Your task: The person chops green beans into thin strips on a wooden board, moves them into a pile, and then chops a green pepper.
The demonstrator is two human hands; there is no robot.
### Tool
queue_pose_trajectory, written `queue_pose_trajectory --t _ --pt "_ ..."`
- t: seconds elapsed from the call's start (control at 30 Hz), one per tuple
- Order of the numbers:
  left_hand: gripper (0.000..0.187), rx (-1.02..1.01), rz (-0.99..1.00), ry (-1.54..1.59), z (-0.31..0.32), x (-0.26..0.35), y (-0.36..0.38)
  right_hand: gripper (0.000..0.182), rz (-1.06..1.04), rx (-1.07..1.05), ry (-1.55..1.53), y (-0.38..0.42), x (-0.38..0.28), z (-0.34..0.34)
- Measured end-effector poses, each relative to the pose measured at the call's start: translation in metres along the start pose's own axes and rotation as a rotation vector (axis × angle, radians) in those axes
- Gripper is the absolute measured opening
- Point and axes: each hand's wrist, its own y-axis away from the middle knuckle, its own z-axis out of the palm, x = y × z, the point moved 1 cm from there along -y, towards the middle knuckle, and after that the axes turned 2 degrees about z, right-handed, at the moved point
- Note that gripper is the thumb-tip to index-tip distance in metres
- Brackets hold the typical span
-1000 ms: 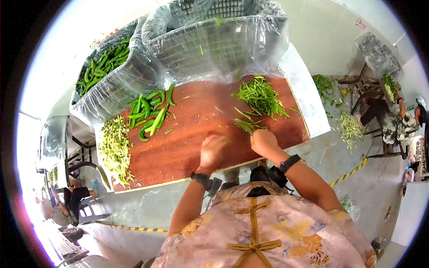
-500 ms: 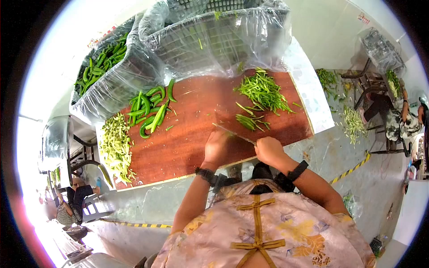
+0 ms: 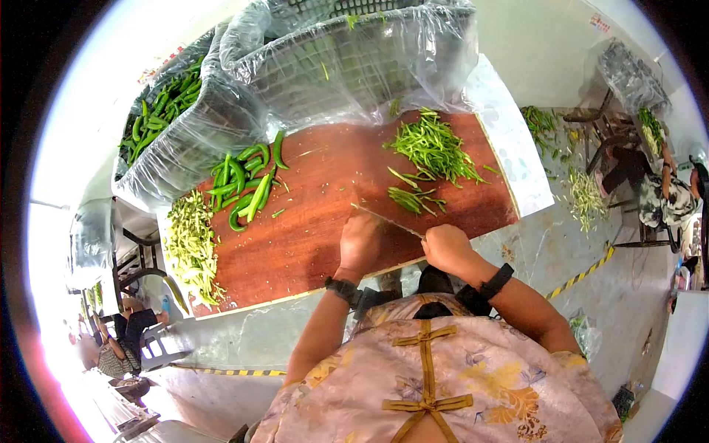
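My right hand (image 3: 447, 246) is wrapped round the handle of a knife (image 3: 391, 221), whose thin blade points left, just above the board. Close to the blade, my left hand (image 3: 360, 242) rests low over the red-brown board (image 3: 306, 221) with its fingers curled; anything in them is hidden. Beyond the knife lies a small bunch of sliced green pepper (image 3: 413, 199), with a larger heap of green pepper strips (image 3: 434, 148) behind it. Whole green peppers (image 3: 244, 177) are piled at the board's left. Pale green scraps, apparently pepper cores (image 3: 190, 247), cover the left end.
Plastic-lined crates (image 3: 354, 70) stand along the board's far side; the left one holds green peppers (image 3: 166, 111). Other people sit at the far left (image 3: 122, 347) and far right (image 3: 665, 196). Yellow-black tape (image 3: 583, 273) marks the floor.
The view has shifted very slightly. Both hands and the knife stay in nearly the same place, and the pepper piles look the same.
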Motion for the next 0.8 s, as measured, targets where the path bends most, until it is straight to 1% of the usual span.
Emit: queue_pose_trajectory --t 0.03,0.17,0.23,0.27,0.33,0.43,0.67,0.77,0.8 --pt "0.023 0.023 0.024 0.022 0.000 -0.001 0.001 0.028 -0.001 0.015 0.002 0.001 0.001 0.001" --pt "0.021 0.015 0.018 0.031 -0.001 -0.001 0.004 0.028 0.034 0.016 0.045 0.003 0.001 -0.007" --pt "0.019 0.023 -0.060 0.000 -0.004 0.004 0.002 0.028 0.048 0.037 0.032 0.003 -0.002 -0.007" --pt "0.019 0.022 -0.062 0.002 -0.003 0.003 0.002 0.028 0.049 0.035 0.032 0.003 -0.003 -0.006" --pt "0.016 0.028 0.001 0.032 0.000 -0.002 0.001 0.029 0.025 0.005 0.050 0.001 -0.005 -0.001" --pt "0.014 0.036 0.021 0.044 0.003 -0.005 0.000 0.028 0.056 -0.055 0.049 0.000 -0.009 -0.002" --pt "0.012 0.026 0.007 0.091 0.000 -0.002 -0.003 0.025 0.041 -0.082 0.059 -0.001 -0.013 -0.001" --pt "0.012 0.057 0.008 0.139 0.002 -0.004 -0.002 0.024 0.063 -0.098 0.075 -0.006 -0.013 0.005" --pt "0.012 0.043 0.002 0.140 0.002 -0.005 -0.002 0.022 0.034 -0.073 0.026 -0.008 -0.015 0.005"
